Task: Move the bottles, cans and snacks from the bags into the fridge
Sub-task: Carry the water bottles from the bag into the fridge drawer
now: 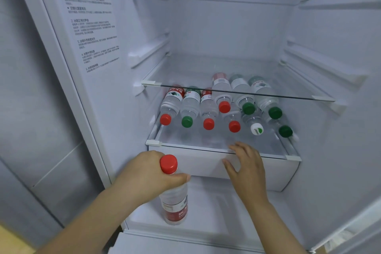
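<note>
My left hand (pixel 144 173) grips a clear water bottle (pixel 175 202) with a red cap and red label, held upright by its neck in front of the white drawer (pixel 206 167). My right hand (pixel 245 163) rests with spread fingers on the drawer's top front edge, holding nothing. Behind it, on the lower glass shelf (pixel 216 140), several water bottles lie on their sides in two layers, caps toward me, some red (pixel 208 123), some green (pixel 187 121), one white and green (pixel 256 129).
The fridge stands open, its door (pixel 90 27) with a printed sheet at left. An upper glass shelf (pixel 237 93) spans the compartment above the bottles. The fridge's right wall (pixel 340 130) is bare. No bags are in view.
</note>
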Action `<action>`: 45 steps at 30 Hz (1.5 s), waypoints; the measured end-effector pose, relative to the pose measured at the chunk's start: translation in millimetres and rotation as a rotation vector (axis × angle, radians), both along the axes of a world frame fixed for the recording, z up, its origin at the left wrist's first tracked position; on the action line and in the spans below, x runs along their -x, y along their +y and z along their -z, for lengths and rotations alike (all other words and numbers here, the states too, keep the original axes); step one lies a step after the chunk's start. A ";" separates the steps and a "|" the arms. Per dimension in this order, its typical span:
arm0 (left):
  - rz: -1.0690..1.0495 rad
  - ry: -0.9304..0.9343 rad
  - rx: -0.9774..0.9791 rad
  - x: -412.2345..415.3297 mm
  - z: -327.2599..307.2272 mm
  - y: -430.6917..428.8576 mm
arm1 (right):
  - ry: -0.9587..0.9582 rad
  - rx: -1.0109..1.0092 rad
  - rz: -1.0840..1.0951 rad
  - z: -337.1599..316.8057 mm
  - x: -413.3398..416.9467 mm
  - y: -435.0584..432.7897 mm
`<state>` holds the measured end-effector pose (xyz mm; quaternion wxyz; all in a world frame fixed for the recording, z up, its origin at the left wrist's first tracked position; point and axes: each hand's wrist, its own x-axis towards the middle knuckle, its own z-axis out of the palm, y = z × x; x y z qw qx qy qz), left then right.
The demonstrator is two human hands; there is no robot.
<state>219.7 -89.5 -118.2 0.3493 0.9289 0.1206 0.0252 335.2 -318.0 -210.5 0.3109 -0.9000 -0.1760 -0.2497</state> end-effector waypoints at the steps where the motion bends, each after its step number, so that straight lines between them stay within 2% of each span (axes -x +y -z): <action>1: -0.003 0.002 0.016 1.0 -1.4 -1.5 | 0.000 -0.003 -0.002 0.1 0.3 -0.2; 13: -0.027 -0.199 0.153 36.9 -17.2 -14.3 | -0.016 0.008 -0.013 2.7 -0.4 -1.1; 24: 0.024 -0.587 0.112 38.0 -93.8 -29.4 | -0.008 0.004 -0.007 3.6 -0.5 -1.5; 29: 0.068 -0.711 -0.017 15.3 -78.4 -30.1 | -0.012 0.002 -0.017 6.9 -1.9 -1.5; 35: 0.166 -0.775 -0.236 -26.0 -39.8 -18.4 | -0.036 0.004 -0.013 6.5 -0.8 -2.3; 41: 0.257 -0.741 -0.491 -66.0 -14.1 -16.3 | -0.047 0.020 -0.010 8.1 -2.1 -2.1; 45: 0.263 -0.690 -0.531 -87.0 -3.5 -13.6 | -0.044 0.028 0.001 8.7 -2.5 -1.2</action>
